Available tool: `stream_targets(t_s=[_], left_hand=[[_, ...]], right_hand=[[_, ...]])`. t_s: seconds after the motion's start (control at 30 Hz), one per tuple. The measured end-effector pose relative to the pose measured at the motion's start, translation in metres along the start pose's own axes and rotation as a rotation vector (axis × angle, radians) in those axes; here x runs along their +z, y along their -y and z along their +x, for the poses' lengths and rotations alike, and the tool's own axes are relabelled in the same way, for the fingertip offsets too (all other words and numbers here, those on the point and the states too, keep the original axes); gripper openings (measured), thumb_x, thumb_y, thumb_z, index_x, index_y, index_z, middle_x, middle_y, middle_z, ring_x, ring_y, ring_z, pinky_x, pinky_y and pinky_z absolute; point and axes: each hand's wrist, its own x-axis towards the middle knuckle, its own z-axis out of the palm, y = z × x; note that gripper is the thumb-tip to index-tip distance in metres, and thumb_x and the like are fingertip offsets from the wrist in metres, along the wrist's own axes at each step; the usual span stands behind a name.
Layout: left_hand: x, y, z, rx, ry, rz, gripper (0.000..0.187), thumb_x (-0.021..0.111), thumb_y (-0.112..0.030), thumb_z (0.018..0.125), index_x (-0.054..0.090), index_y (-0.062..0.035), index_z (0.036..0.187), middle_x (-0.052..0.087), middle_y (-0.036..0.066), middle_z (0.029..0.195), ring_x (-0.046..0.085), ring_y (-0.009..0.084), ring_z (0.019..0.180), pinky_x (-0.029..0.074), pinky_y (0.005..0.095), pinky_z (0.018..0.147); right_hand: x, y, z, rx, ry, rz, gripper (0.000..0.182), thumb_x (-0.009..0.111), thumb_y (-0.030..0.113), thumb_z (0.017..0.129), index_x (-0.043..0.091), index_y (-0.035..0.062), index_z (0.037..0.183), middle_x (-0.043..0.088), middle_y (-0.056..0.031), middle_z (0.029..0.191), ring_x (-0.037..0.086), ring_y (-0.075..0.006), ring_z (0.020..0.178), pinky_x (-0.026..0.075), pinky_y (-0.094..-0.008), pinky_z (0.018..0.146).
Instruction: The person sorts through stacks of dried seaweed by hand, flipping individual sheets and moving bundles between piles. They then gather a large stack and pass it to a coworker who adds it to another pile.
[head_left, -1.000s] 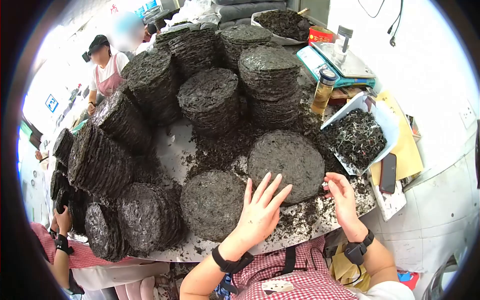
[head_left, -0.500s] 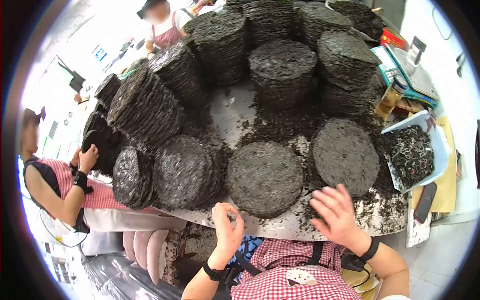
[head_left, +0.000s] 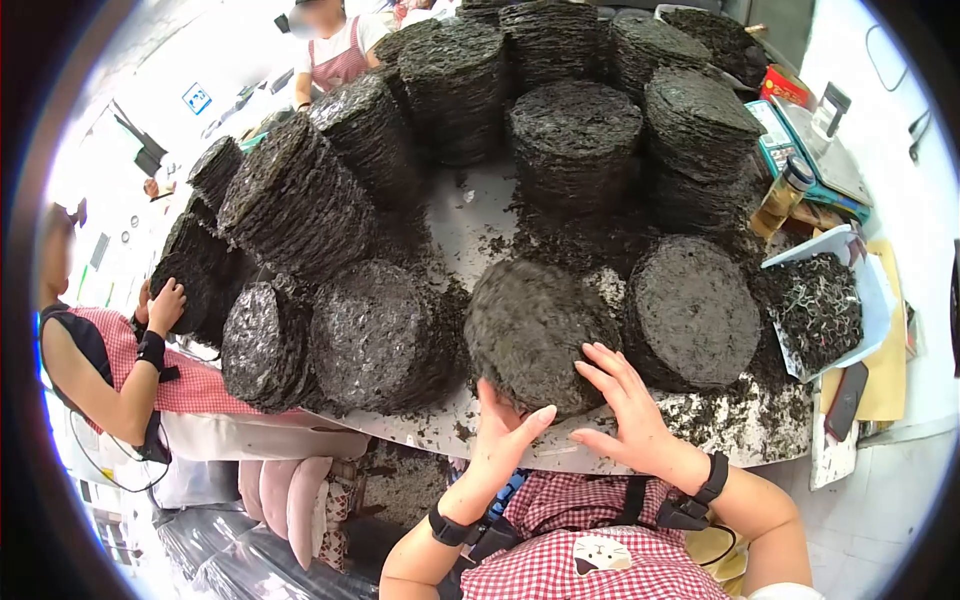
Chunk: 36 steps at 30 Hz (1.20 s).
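A round dark disc of dried seaweed sits at the front middle of the table, its surface smeared by motion. My left hand holds its lower-left rim, fingertips partly hidden at the edge and thumb pointing right. On the lower-right rim, my right hand presses with extended fingers, its thumb apart below. To the right lies another round seaweed stack, untouched. Left of the disc leans a tilted seaweed stack.
Tall seaweed stacks ring the table's far side. A blue bin of seaweed shreds, a jar and a scale are on the right. At left, a co-worker handles seaweed; another person is behind. Crumbs litter the metal tabletop.
Both hands have moved in from in front of the discs to the middle disc's rim. That disc has shifted slightly away and now looks tilted. The camera view has shifted a little.
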Motion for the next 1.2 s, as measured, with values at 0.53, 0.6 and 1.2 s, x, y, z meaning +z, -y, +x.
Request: stream_targets(t_s=[0.53, 0.6, 1.2], left_hand=[[-0.007, -0.005, -0.004, -0.125, 0.185, 0.102, 0.073, 0.072, 0.004, 0.080, 0.030, -0.0042, 0.140, 0.044, 0.011, 0.138, 0.046, 0.0229, 0.126, 0.044, 0.0391, 0.103], [-0.009, -0.010, -0.010, -0.184, 0.106, 0.104, 0.074, 0.073, 0.002, 0.081, 0.029, -0.0036, 0.140, 0.044, 0.012, 0.138, 0.046, 0.0235, 0.126, 0.042, 0.0390, 0.105], [0.005, 0.000, -0.017, 0.011, 0.332, 0.157, 0.065, 0.069, 0.011, 0.079, 0.041, 0.0000, 0.136, 0.051, 0.012, 0.133, 0.052, 0.0213, 0.120, 0.045, 0.0380, 0.101]], right_hand=[[-0.024, 0.029, 0.004, -0.021, -0.155, 0.077, 0.040, 0.063, 0.016, 0.089, 0.058, 0.0001, 0.125, 0.062, -0.0188, 0.123, 0.064, -0.0324, 0.108, 0.053, -0.0386, 0.091], [-0.039, 0.029, 0.004, 0.074, -0.314, 0.207, 0.028, 0.059, 0.010, 0.091, 0.062, 0.0002, 0.117, 0.066, -0.0185, 0.116, 0.068, -0.0249, 0.080, 0.055, -0.0340, 0.072], [-0.058, 0.038, -0.025, -0.074, -0.219, -0.032, 0.045, 0.071, 0.028, 0.085, 0.062, 0.0011, 0.120, 0.060, -0.0162, 0.128, 0.061, -0.0303, 0.114, 0.049, -0.0402, 0.096]])
